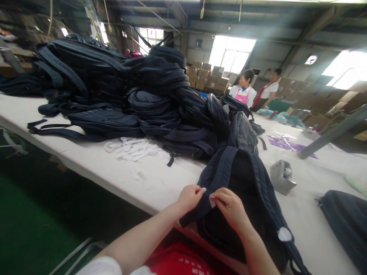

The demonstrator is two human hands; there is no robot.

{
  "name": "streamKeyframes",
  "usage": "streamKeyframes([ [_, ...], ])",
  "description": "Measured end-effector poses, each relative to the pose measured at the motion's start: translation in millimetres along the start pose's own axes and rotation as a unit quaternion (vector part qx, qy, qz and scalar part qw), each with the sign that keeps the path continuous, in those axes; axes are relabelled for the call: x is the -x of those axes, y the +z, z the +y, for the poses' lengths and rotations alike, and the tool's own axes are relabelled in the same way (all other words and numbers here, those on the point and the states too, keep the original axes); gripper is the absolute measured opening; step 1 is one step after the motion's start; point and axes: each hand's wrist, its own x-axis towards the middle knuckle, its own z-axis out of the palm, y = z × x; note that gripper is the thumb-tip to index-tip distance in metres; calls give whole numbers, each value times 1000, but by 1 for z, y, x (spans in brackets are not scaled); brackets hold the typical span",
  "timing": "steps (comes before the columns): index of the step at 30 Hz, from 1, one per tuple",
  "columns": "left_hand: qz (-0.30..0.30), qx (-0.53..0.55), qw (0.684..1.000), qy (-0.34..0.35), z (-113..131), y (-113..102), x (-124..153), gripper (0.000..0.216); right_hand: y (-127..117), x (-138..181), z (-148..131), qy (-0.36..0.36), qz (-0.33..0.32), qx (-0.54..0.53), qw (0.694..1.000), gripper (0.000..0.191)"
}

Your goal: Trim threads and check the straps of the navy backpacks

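A dark navy backpack (243,179) lies in front of me at the table edge, its padded shoulder straps facing up. Over its left strap, my left hand (189,198) is closed in a pinch; a pale bit shows at the fingertips, too small to name. Close beside it, my right hand (229,206) pinches a small white piece with a jagged edge (212,201) between thumb and fingers. On the right strap sits a white round patch (284,234). Farther up the table, loose white strips (137,149) lie in a heap.
Stacked navy backpacks (106,88) cover the far left side of the white table (114,173). A grey tape dispenser (282,176) stands right of my backpack, near a slanted metal pole (332,133). Another dark bag (344,225) lies at far right. Two people (243,89) stand beyond, near cardboard boxes.
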Motion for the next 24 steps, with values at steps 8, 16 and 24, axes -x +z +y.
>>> streamKeyframes([
  [8,52,102,989,-91,-20,12,-7,36,53,-38,30,187,-25,-182,965,22],
  [16,57,153,982,-99,-25,19,-6,38,55,-34,38,217,-18,-158,963,20],
  [24,58,192,975,-100,-31,21,-8,29,57,-39,46,194,-46,-155,968,25],
])
